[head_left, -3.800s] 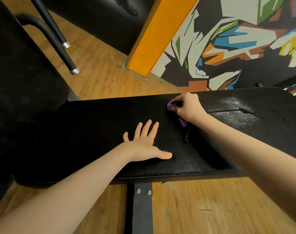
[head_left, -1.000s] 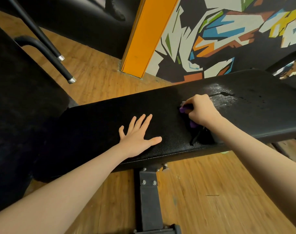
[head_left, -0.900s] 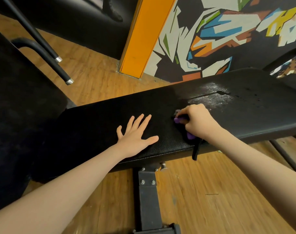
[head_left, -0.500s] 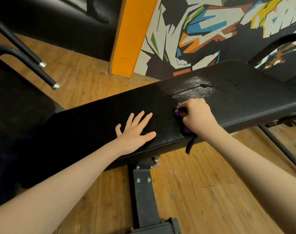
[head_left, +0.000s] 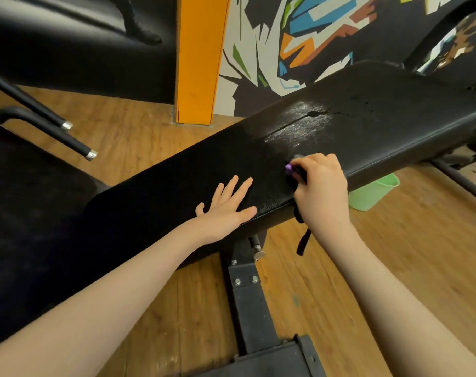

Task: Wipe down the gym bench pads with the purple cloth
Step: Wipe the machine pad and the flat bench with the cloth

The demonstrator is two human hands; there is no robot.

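Purple cloth (head_left: 289, 168), soft, bunched small, only a bit of it peeks out at the fingertips of the right hand (head_left: 319, 186), center-right of frame; rest hidden under the curled fingers, which clench it against the bench pad (head_left: 367, 126) near the pad's front edge. Pad is long, black, pebbled leather-like vinyl with rounded edges, running from lower left up to upper right; glossy patch with a crack or tear just above the cloth. A black strap (head_left: 302, 242) dangles below the right hand over the pad's edge. Left hand (head_left: 227, 210) lies flat on the pad left of the cloth, fingers straight and spread, grasping nothing, apart from the right hand. Black metal bench frame (head_left: 247, 300) with bolts below the pad, lower center. Floor (head_left: 408, 254) is wood planks. Pale green plastic bucket (head_left: 374, 191) on the floor under the pad, right of center. Orange pillar (head_left: 199, 58) top center; angular multicolor mural wall (head_left: 299, 36) upper right. Black tubular bars with metal end caps (head_left: 76, 144) at left.
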